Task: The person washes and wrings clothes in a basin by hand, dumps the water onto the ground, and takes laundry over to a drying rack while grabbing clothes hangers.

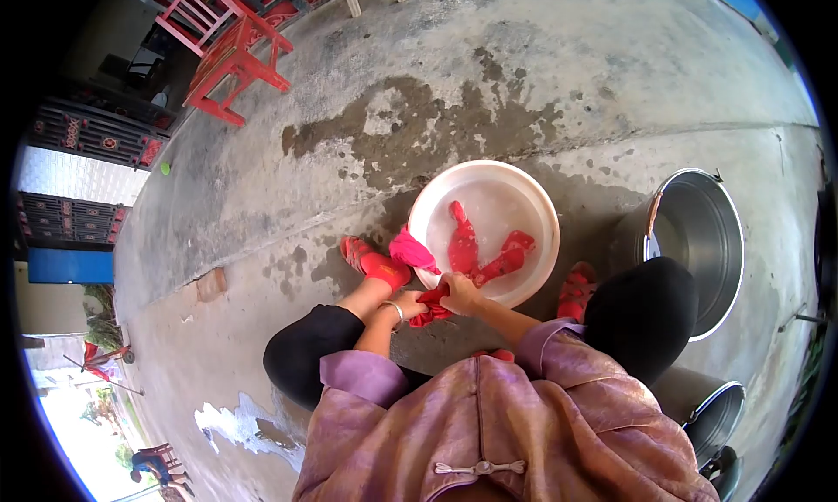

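my left hand (407, 306) and right hand (463, 294), near each other, both clamped on red cloth (429, 312) at near rim of basin (550, 231). two red socks (463, 244) inside, in water (497, 207). pink cloth (411, 251) on left rim. bucket (709, 240) off right.

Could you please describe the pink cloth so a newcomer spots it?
Start at the round white basin on the concrete floor. The pink cloth lies over its rim, at the picture's left. Its bright pink sets it apart from the red pieces inside.
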The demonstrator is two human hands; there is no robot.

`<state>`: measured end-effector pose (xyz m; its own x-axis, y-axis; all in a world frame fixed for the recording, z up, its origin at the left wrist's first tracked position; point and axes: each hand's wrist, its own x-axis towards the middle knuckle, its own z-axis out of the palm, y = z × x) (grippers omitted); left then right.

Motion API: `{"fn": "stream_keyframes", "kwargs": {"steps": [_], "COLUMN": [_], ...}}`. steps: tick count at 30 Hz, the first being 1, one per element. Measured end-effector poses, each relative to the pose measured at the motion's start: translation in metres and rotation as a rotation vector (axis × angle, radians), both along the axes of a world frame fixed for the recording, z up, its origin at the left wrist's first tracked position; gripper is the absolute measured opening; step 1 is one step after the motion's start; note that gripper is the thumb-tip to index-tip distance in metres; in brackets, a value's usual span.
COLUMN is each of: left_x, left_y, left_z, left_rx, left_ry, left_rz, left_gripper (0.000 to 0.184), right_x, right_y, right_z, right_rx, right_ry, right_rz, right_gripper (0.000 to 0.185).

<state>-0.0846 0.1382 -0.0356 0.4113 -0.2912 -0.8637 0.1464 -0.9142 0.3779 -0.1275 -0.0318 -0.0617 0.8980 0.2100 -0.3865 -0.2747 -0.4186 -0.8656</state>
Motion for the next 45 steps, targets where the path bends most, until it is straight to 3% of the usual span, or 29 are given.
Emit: {"fn": "stream_keyframes", "kwargs": {"steps": [4, 7, 10, 11, 14, 15, 18, 20, 21, 24, 26, 28, 31, 34, 35, 38, 41, 44, 45], "left_x": [-0.003, 0.004, 0.007, 0.006, -0.003, -0.008, -0.015, -0.018, -0.012, -0.008, -0.005, 0.005, 0.002, 0.003, 0.001, -0.003, 0.002, 0.021, 0.02], "left_y": [-0.01, -0.018, -0.01, -0.002, -0.016, -0.017, -0.017, -0.008, -0.008, -0.011, -0.01, -0.026, 0.006, -0.002, 0.004, 0.006, -0.017, -0.02, -0.023], "left_z": [-0.004, 0.006, -0.006, -0.022, -0.025, -0.043, -0.055, -0.069, -0.065, -0.055, -0.051, -0.002, -0.061, -0.039, -0.057, -0.056, -0.003, 0.028, 0.037], "left_rx": [0.184, 0.213, 0.156, 0.122, 0.157, 0.225, 0.166, 0.112, 0.083, 0.129, 0.058, 0.086, 0.055, 0.122, 0.135, 0.206, 0.382, 0.365, 0.31], "left_ry": [-0.214, -0.05, -0.114, -0.241, -0.357, -0.43, -0.408, -0.31, -0.268, -0.304, -0.237, -0.138, -0.116, -0.192, -0.226, -0.287, -0.365, -0.242, -0.375], "left_rz": [-0.067, -0.131, 0.013, 0.004, 0.347, 0.305, 0.544, 0.576, 0.588, 0.405, 0.412, 0.387, 0.42, 0.284, 0.267, 0.153, -0.052, -0.04, 0.028], "left_gripper": [0.033, 0.034, 0.032, 0.034, 0.04, 0.045, 0.047, 0.047, 0.047, 0.05, 0.054, 0.059, 0.066, 0.071, 0.08, 0.075, 0.069, 0.058, 0.042], "right_x": [-0.008, -0.007, -0.009, -0.007, -0.005, -0.004, 0.001, 0.008, 0.011, 0.003, 0.003, 0.002, 0.004, 0.006, 0.006, 0.007, 0.011, 0.012, 0.011], "right_y": [0.01, 0.009, 0.009, 0.008, 0.007, 0.006, 0.003, 0.001, -0.001, 0.002, 0.003, 0.0, -0.004, -0.004, -0.004, -0.003, -0.026, -0.047, -0.048], "right_z": [-0.002, -0.008, -0.008, -0.007, -0.025, -0.03, -0.043, -0.054, -0.052, -0.047, -0.045, -0.042, -0.029, -0.026, -0.027, -0.044, -0.033, -0.041, -0.036], "right_rx": [-0.058, -0.053, -0.038, -0.038, -0.08, -0.052, 0.079, 0.224, 0.164, 0.029, -0.012, -0.025, -0.005, 0.004, 0.0, -0.035, -0.162, -0.471, -0.534], "right_ry": [-0.161, -0.192, -0.179, -0.179, -0.337, -0.268, -0.039, 0.138, 0.091, 0.011, -0.002, -0.02, -0.025, -0.036, -0.04, -0.109, -0.065, -0.421, -0.389], "right_rz": [-0.13, -0.155, -0.161, -0.171, -0.228, -0.199, -0.125, -0.082, -0.065, -0.059, -0.076, -0.093, -0.106, -0.151, -0.173, -0.194, -0.144, 0.046, 0.098], "right_gripper": [0.025, 0.025, 0.025, 0.026, 0.03, 0.032, 0.036, 0.038, 0.037, 0.037, 0.04, 0.045, 0.049, 0.048, 0.047, 0.042, 0.035, 0.029, 0.029]}}
